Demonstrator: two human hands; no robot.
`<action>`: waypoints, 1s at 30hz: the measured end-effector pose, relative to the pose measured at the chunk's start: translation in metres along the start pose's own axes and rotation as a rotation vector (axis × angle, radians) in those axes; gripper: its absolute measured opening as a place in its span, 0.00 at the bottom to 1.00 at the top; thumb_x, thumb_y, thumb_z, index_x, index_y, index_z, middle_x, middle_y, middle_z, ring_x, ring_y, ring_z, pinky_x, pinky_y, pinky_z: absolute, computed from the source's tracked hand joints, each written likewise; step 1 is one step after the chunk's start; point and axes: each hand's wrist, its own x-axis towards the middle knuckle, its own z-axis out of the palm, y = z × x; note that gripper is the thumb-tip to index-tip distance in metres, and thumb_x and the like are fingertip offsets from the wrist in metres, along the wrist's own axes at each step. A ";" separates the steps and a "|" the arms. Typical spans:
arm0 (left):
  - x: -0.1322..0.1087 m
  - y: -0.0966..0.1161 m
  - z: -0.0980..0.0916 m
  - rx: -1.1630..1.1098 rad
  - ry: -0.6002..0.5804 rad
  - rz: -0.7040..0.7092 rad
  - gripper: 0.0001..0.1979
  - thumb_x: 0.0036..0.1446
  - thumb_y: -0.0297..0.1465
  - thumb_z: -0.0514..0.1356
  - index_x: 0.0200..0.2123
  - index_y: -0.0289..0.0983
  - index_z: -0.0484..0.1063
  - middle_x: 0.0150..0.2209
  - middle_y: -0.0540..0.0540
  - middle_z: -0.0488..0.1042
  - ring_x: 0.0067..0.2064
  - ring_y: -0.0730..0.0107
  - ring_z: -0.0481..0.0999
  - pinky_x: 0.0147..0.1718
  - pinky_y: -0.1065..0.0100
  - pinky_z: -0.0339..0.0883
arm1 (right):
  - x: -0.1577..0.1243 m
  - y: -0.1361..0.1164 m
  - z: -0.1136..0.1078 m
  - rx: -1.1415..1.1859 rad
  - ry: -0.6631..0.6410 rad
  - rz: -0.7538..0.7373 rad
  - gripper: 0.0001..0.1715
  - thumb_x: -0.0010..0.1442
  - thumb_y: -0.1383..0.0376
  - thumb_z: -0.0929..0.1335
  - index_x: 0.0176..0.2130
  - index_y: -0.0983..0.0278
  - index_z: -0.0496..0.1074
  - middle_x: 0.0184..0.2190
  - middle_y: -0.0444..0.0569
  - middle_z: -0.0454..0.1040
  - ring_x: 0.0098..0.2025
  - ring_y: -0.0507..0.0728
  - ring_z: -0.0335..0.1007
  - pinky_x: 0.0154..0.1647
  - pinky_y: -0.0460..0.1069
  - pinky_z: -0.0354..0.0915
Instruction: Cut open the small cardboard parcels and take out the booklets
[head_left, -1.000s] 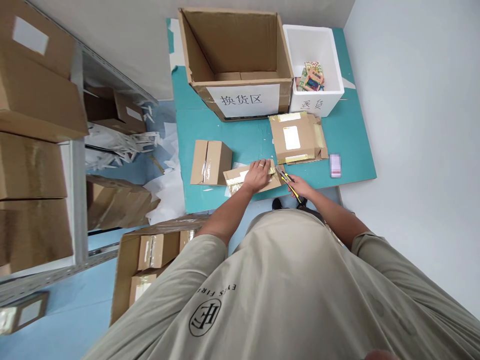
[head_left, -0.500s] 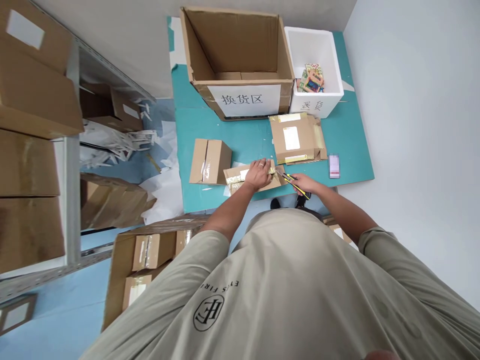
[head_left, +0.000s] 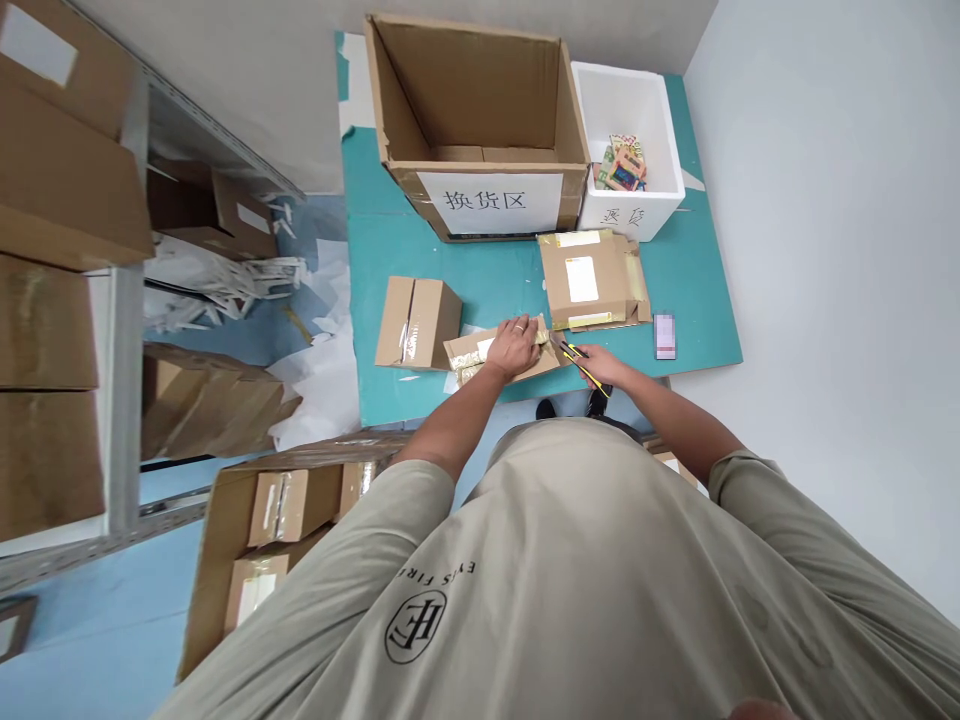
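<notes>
A flattened cardboard carton (head_left: 466,352) with shiny clear tape and a white label lies near the front edge of the green table. My left hand (head_left: 514,346), with a ring on one finger, rests spread across its top and presses it down. My right hand (head_left: 602,366) is closed around a yellow-and-black box cutter (head_left: 583,365). The cutter's tip meets the taped right end of the carton, just beside my left fingers. Behind lies another flattened carton (head_left: 616,281) with white labels and tape. To the left stands a small closed box (head_left: 430,322).
A large open carton (head_left: 480,205) and a white foam box (head_left: 667,206) holding colourful small packets stand at the back. A phone (head_left: 664,336) lies at right. Boxes fill a shelf (head_left: 124,300) at left, above a big open carton (head_left: 196,570) with smaller boxes.
The camera view has shifted slightly. My right hand and the box cutter have moved slightly left; my left hand stays on the carton.
</notes>
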 end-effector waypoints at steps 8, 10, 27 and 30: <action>0.000 0.000 -0.004 -0.009 -0.008 0.027 0.37 0.75 0.36 0.57 0.82 0.29 0.66 0.80 0.22 0.69 0.80 0.32 0.69 0.79 0.36 0.58 | -0.005 0.010 0.010 0.176 0.066 -0.001 0.12 0.84 0.56 0.71 0.47 0.59 0.70 0.22 0.35 0.72 0.18 0.50 0.67 0.20 0.43 0.65; -0.001 0.001 -0.006 -0.016 -0.011 0.025 0.37 0.75 0.35 0.57 0.82 0.30 0.66 0.80 0.23 0.69 0.80 0.33 0.69 0.79 0.37 0.58 | -0.004 0.006 0.010 0.172 0.063 0.006 0.10 0.85 0.59 0.70 0.47 0.59 0.70 0.22 0.35 0.72 0.18 0.50 0.67 0.20 0.43 0.65; 0.046 -0.006 -0.069 0.054 -0.247 -0.025 0.20 0.80 0.33 0.58 0.67 0.34 0.81 0.52 0.30 0.88 0.55 0.42 0.88 0.57 0.53 0.73 | -0.001 0.005 -0.011 -0.075 0.012 0.005 0.05 0.84 0.60 0.70 0.51 0.59 0.74 0.23 0.34 0.72 0.18 0.52 0.69 0.22 0.44 0.67; 0.039 -0.007 -0.079 0.073 -0.110 0.046 0.22 0.81 0.33 0.56 0.70 0.40 0.79 0.58 0.30 0.86 0.60 0.41 0.85 0.62 0.47 0.70 | 0.003 0.003 -0.015 -0.138 0.015 0.005 0.05 0.84 0.61 0.70 0.55 0.59 0.76 0.23 0.34 0.72 0.19 0.51 0.70 0.22 0.44 0.66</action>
